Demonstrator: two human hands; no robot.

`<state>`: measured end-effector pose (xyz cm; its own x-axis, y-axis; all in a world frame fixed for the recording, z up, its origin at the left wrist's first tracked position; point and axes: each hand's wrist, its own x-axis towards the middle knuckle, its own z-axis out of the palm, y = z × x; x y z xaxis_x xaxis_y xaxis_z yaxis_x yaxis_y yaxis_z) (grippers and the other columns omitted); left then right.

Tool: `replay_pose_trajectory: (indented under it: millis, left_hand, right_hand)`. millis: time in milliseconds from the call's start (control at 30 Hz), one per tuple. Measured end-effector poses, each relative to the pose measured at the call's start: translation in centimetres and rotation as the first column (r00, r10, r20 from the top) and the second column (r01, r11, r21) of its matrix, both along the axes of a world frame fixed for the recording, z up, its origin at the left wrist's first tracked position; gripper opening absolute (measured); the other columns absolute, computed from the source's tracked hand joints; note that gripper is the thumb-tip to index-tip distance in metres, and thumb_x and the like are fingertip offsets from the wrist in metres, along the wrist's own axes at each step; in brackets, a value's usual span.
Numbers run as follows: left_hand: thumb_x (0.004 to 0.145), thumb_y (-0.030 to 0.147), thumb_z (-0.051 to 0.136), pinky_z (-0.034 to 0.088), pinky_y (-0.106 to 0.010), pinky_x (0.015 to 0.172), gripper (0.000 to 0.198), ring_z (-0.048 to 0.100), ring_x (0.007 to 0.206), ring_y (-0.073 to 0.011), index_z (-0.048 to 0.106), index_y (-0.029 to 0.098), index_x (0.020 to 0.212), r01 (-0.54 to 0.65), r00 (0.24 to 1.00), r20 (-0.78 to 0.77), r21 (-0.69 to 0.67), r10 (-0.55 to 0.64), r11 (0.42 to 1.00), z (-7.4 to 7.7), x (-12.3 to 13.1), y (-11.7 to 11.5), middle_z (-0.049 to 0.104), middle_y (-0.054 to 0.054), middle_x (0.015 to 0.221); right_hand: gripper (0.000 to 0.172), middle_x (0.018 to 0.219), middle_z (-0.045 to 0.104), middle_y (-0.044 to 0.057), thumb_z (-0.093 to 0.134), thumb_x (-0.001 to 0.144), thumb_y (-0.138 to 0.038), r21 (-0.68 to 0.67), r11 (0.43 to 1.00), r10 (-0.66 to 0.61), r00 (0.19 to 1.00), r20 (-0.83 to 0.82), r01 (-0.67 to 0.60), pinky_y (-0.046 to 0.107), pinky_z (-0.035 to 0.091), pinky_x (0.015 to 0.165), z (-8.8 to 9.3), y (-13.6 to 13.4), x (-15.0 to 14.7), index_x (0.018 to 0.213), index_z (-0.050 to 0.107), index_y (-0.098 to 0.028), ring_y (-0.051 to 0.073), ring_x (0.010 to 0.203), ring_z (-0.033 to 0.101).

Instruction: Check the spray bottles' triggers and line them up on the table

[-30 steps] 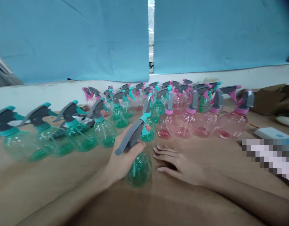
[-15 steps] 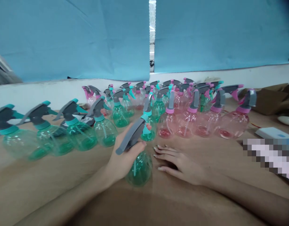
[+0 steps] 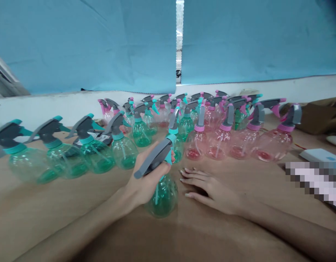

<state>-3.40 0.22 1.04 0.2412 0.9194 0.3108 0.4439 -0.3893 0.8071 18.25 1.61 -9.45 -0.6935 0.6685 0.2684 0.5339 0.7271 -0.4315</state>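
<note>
My left hand (image 3: 146, 180) is wrapped round the neck of a green spray bottle (image 3: 164, 200) with a grey and teal trigger head, in the middle of the table. Its clear green body shows below the fingers, with a dip tube inside. My right hand (image 3: 211, 189) lies palm down on the wood, fingers stretched out, just right of that bottle and holding nothing. Close behind the held bottle stands another green spray bottle (image 3: 179, 147). A pink spray bottle (image 3: 195, 147) is just beyond my right fingertips.
Several green spray bottles (image 3: 98, 156) line the left side, and several pink ones (image 3: 244, 145) the right. More bottles crowd the back near the white wall and blue curtain (image 3: 102, 47). At the right are a brown cardboard piece (image 3: 318, 114) and a white box (image 3: 321, 155).
The view has shifted slightly, so the bottles at the back and sides appear a little further right. My left hand keeps its grip on the green bottle; my right hand stays flat.
</note>
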Motion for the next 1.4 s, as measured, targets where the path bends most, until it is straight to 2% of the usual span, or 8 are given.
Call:
replay_pose_trajectory:
  millis: [167, 333, 433, 667, 900, 1067, 1267, 1400]
  left_hand:
    - [0.078, 0.024, 0.051, 0.049, -0.027, 0.067, 0.009, 0.059, 0.069, -0.0150, 0.059, 0.024, 0.083, -0.047, 0.998, 0.027, -0.046, 0.048, 0.998, -0.33, -0.14, -0.05, 0.059, 0.003, 0.076]
    - [0.079, 0.022, 0.051, 0.049, -0.029, 0.075, 0.036, 0.062, 0.080, -0.0168, 0.057, 0.030, 0.113, -0.073, 0.994, 0.084, -0.027, 0.075, 0.997, -0.79, 0.31, -0.16, 0.066, 0.001, 0.095]
    - [0.079, 0.020, 0.051, 0.049, -0.029, 0.075, 0.042, 0.062, 0.082, -0.0168, 0.055, 0.033, 0.118, -0.080, 0.993, 0.080, -0.027, 0.082, 0.996, -0.76, 0.57, -0.19, 0.066, 0.002, 0.100]
    - [0.079, 0.026, 0.051, 0.049, -0.030, 0.070, 0.031, 0.062, 0.078, -0.0194, 0.058, 0.029, 0.110, -0.109, 0.993, -0.056, -0.015, 0.108, 0.994, -0.09, 0.57, -0.21, 0.066, 0.001, 0.083]
    - [0.080, 0.025, 0.049, 0.048, -0.030, 0.074, 0.030, 0.062, 0.076, -0.0176, 0.056, 0.027, 0.109, -0.077, 0.996, -0.042, -0.007, 0.077, 0.997, -0.12, 0.63, -0.16, 0.066, -0.001, 0.094]
    - [0.079, 0.019, 0.048, 0.046, -0.029, 0.083, 0.038, 0.060, 0.089, -0.0169, 0.053, 0.027, 0.115, -0.031, 1.000, 0.000, 0.010, 0.031, 0.999, -0.15, 0.81, -0.08, 0.063, -0.001, 0.111]
    - [0.078, 0.020, 0.049, 0.047, -0.028, 0.068, 0.037, 0.060, 0.073, -0.0161, 0.055, 0.028, 0.113, -0.084, 0.994, -0.067, 0.044, 0.087, 0.995, -0.35, 0.78, 0.00, 0.066, 0.000, 0.099]
    - [0.075, 0.018, 0.051, 0.049, -0.027, 0.074, 0.036, 0.062, 0.083, -0.0168, 0.056, 0.027, 0.109, -0.059, 0.998, -0.032, 0.065, 0.061, 0.996, -0.36, 0.85, 0.27, 0.066, 0.000, 0.105]
  right_hand:
    - [0.048, 0.139, 0.047, 0.004, 0.043, 0.093, -0.047, 0.003, 1.000, 0.000, 1.000, 0.027, 0.000, 0.042, 0.031, 0.110, 0.07, 0.04, -0.01, 0.132, 0.049, -0.021, 0.021, 0.132, 0.037]
    - [0.047, 0.138, 0.048, 0.004, 0.044, 0.093, -0.046, 0.008, 1.000, 0.001, 1.000, 0.003, -0.001, 0.043, 0.032, 0.109, 0.17, -0.05, 0.02, 0.133, 0.048, -0.022, 0.021, 0.132, 0.037]
    - [0.048, 0.138, 0.048, 0.005, 0.044, 0.092, -0.046, 0.007, 1.000, -0.005, 1.000, -0.004, 0.005, 0.043, 0.032, 0.109, 0.13, -0.10, 0.02, 0.133, 0.048, -0.022, 0.021, 0.132, 0.038]
    - [0.047, 0.139, 0.048, 0.004, 0.043, 0.093, -0.047, 0.012, 1.000, -0.002, 1.000, 0.021, 0.002, 0.042, 0.031, 0.110, 0.00, 0.02, 0.03, 0.133, 0.048, -0.022, 0.021, 0.133, 0.036]
    - [0.048, 0.139, 0.048, 0.004, 0.043, 0.093, -0.047, 0.012, 1.000, -0.002, 1.000, 0.016, 0.002, 0.042, 0.031, 0.110, -0.04, 0.03, 0.05, 0.134, 0.047, -0.023, 0.021, 0.133, 0.036]
    - [0.048, 0.139, 0.047, 0.004, 0.042, 0.093, -0.048, 0.014, 1.000, -0.006, 1.000, 0.025, 0.006, 0.042, 0.031, 0.110, 0.03, -0.02, -0.03, 0.133, 0.048, -0.021, 0.020, 0.132, 0.036]
    - [0.048, 0.139, 0.047, 0.004, 0.042, 0.093, -0.048, 0.004, 1.000, -0.013, 0.999, 0.030, 0.013, 0.042, 0.032, 0.110, 0.14, -0.06, -0.05, 0.133, 0.048, -0.021, 0.021, 0.132, 0.037]
    - [0.047, 0.139, 0.048, 0.005, 0.044, 0.092, -0.046, 0.011, 1.000, -0.004, 1.000, 0.009, 0.004, 0.043, 0.033, 0.109, -0.10, 0.02, 0.03, 0.133, 0.048, -0.023, 0.022, 0.131, 0.038]
